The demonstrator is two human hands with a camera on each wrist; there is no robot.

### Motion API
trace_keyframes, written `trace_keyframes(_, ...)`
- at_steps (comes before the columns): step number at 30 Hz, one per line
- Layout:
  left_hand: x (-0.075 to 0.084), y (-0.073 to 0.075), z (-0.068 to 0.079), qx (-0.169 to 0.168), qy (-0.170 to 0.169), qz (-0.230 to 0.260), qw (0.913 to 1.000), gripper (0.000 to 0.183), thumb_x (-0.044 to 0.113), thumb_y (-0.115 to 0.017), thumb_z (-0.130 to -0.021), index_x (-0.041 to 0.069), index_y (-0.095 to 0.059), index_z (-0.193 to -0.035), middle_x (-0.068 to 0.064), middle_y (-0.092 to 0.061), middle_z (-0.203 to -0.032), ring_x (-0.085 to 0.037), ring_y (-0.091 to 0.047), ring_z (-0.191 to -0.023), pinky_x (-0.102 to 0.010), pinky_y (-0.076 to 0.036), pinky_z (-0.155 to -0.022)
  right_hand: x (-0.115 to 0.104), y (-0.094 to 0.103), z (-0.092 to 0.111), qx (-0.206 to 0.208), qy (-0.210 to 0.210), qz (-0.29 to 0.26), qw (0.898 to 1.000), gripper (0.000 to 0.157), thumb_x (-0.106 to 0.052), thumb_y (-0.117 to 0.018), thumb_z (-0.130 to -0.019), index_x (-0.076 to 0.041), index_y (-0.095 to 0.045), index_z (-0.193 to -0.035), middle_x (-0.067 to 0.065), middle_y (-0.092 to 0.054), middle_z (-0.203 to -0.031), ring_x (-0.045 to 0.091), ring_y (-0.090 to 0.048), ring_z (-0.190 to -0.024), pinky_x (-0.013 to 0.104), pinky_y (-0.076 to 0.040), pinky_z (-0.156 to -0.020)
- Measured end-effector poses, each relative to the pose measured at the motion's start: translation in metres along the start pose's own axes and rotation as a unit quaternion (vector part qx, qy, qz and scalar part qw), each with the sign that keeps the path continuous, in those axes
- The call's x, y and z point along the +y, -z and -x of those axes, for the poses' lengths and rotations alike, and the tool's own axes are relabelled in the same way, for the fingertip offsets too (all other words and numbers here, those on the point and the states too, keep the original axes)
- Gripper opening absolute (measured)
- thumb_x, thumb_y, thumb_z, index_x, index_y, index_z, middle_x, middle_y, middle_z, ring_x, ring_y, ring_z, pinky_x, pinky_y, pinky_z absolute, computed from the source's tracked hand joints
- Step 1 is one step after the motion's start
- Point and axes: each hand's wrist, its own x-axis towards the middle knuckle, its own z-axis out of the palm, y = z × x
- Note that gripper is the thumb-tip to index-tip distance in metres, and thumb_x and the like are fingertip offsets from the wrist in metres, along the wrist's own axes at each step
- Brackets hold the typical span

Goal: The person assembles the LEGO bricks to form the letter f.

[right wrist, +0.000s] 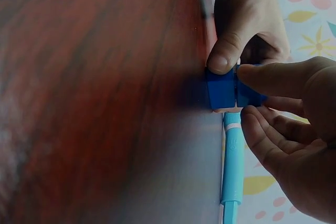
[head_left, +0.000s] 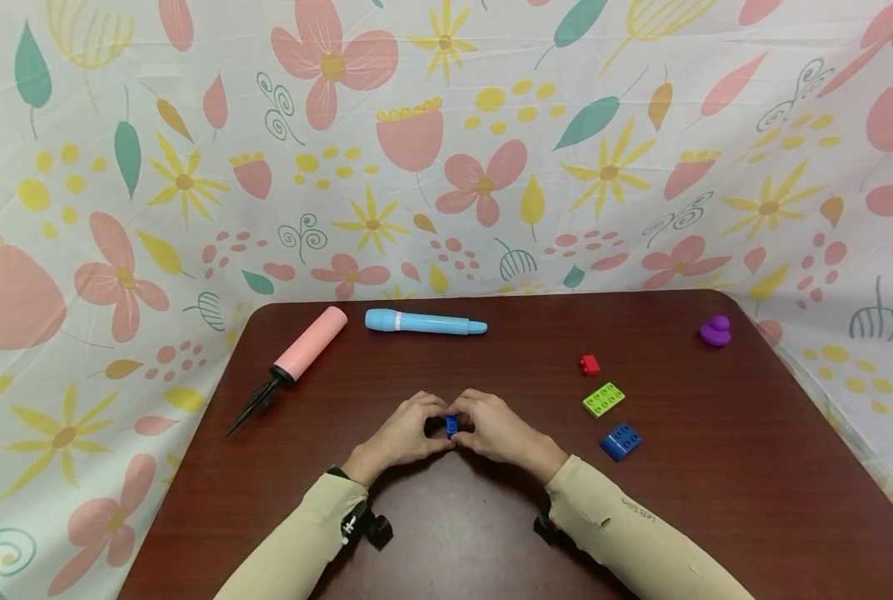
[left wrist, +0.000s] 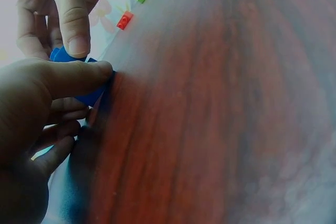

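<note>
In the head view both hands meet at the middle of the table over small blue toy bricks point(head_left: 451, 427). The right wrist view shows two blue pieces one above the other, with a thin seam between them. My left hand point(head_left: 405, 429) pinches the lower brick point(right wrist: 221, 94), its thumb lying on the near face. With thumb and fingers, my right hand point(head_left: 502, 429) grips the upper brick point(right wrist: 249, 96). Seen from the left wrist, the right thumb presses on the upper brick point(left wrist: 61, 55), and the fingers cover much of both pieces.
Right of the hands lie a red brick point(head_left: 589, 365), a lime green brick point(head_left: 604, 400) and another blue brick point(head_left: 621, 442). A purple toy point(head_left: 715, 331) sits at the far right corner. A pink hand pump point(head_left: 311, 343) and a light blue tube-shaped pump point(head_left: 426, 322) lie toward the back left.
</note>
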Motion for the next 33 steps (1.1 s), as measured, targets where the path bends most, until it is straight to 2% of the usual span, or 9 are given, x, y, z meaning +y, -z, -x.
trace_keyframes(13, -0.0009, -0.0005, -0.0013, -0.006, 0.007, 0.002, 1.0000, 0.040, 0.032, -0.081, -0.080, 0.011, -0.072, -0.112, -0.002, -0.067, -0.116, -0.017, -0.057, -0.113, -0.034, -0.050, -0.095, 0.0019, -0.0015, 0.0008, -0.001, -0.001, 0.000, 1.000, 0.031, -0.008, -0.078, -0.082, -0.001, -0.067, -0.110, 0.008, -0.063, -0.106, 0.015, -0.068, -0.084, 0.019, -0.054, -0.069)
trace_keyframes(25, -0.0007, 0.0024, -0.0012, -0.003, -0.002, 0.002, 1.0000, 0.039, 0.031, -0.081, -0.080, 0.010, -0.072, -0.111, -0.003, -0.067, -0.115, -0.018, -0.058, -0.112, -0.035, -0.051, -0.093, 0.0007, -0.0034, -0.0007, 0.001, -0.001, 0.021, 1.000, 0.029, -0.009, -0.078, -0.082, -0.001, -0.069, -0.109, 0.008, -0.064, -0.105, 0.015, -0.066, -0.083, 0.022, -0.054, -0.069)
trace_keyframes(33, -0.0016, 0.0012, -0.0019, 0.002, -0.012, 0.002, 0.9999, 0.036, 0.031, -0.082, -0.078, 0.011, -0.073, -0.107, -0.001, -0.068, -0.111, -0.016, -0.058, -0.109, -0.034, -0.050, -0.092, 0.0012, -0.0017, -0.0032, 0.000, -0.005, 0.013, 1.000, 0.025, -0.009, -0.079, -0.080, -0.002, -0.070, -0.103, 0.006, -0.064, -0.100, 0.014, -0.067, -0.080, 0.019, -0.053, -0.067)
